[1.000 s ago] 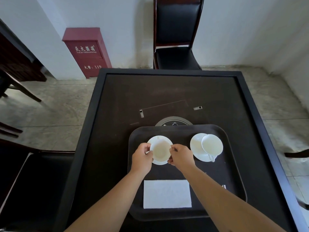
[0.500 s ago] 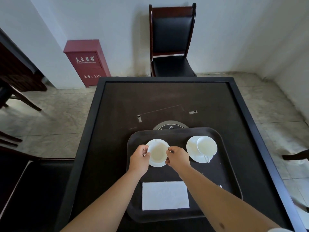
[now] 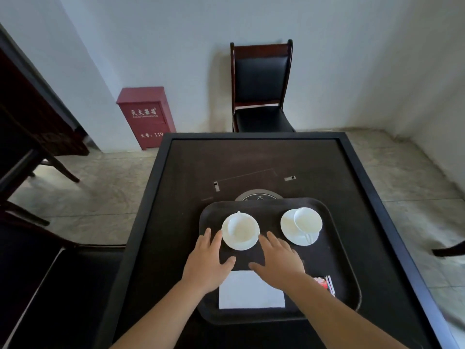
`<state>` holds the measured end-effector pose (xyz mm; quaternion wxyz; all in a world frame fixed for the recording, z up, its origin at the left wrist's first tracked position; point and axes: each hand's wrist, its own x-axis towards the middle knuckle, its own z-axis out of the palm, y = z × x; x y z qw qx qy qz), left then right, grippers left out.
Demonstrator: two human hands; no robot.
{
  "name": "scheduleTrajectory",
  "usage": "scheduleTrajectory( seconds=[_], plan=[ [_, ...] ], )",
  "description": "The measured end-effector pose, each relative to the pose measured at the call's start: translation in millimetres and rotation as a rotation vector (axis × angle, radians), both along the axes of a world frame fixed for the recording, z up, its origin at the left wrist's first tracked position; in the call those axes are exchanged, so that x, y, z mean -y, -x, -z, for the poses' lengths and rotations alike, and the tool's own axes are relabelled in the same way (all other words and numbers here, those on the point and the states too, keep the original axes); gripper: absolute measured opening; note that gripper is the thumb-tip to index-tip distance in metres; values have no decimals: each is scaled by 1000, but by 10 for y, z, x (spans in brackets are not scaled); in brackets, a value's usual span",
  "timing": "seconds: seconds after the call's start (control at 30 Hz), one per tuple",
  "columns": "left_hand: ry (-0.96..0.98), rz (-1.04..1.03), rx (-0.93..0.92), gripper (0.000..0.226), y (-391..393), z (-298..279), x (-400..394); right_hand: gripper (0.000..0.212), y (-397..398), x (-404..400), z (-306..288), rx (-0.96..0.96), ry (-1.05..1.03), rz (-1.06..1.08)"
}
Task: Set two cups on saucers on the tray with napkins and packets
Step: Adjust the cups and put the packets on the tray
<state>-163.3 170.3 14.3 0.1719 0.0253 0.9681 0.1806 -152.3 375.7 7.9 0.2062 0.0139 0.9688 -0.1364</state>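
Two glossy white cups (image 3: 239, 226) (image 3: 307, 219) sit on round saucers (image 3: 240, 241) (image 3: 293, 234) on the matte dark rounded-rectangle tray (image 3: 337, 250). Left hand (image 3: 207, 261) and right hand (image 3: 280, 260) hover flat, fingers spread, grasping nothing. A white rectangular napkin (image 3: 251, 292) and printed packets (image 3: 324, 283) occupy the tray's near edge.

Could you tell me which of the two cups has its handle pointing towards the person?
The right cup: its handle points back towards the person, over its saucer. The left cup has its handle on the far side.

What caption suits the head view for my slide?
Two open hands, left hand and right hand, beside white porcelain cups on saucers on a dark plastic tray.
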Motion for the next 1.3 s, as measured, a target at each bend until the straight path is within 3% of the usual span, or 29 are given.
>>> scheduleTrajectory(
  seconds=[0.13, 0.4, 0.67, 0.93, 1.2, 1.3],
  plan=[
    [134, 109, -71, 88, -390, -77, -10, 102, -364, 27, -26, -54, -89, -83],
    [162, 167, -93, 88, -834, -202, -79, 109, -783, 56, -170, -123, -137, -79],
    [70, 299, -127, 79, -896, -256, -235, 83, -1082, -57, -392, -39, -79, 38],
    [54, 317, -88, 72, -840, -205, -697, 74, -1145, -567, -491, -7, -43, 108],
    [30, 286, -24, 60, -595, -356, -1429, 46, -716, -1266, -517, 40, 2, 0],
    [32, 250, -11, 59, -466, -378, -1693, 45, -488, -1494, -495, 44, 18, -44]
  ],
)
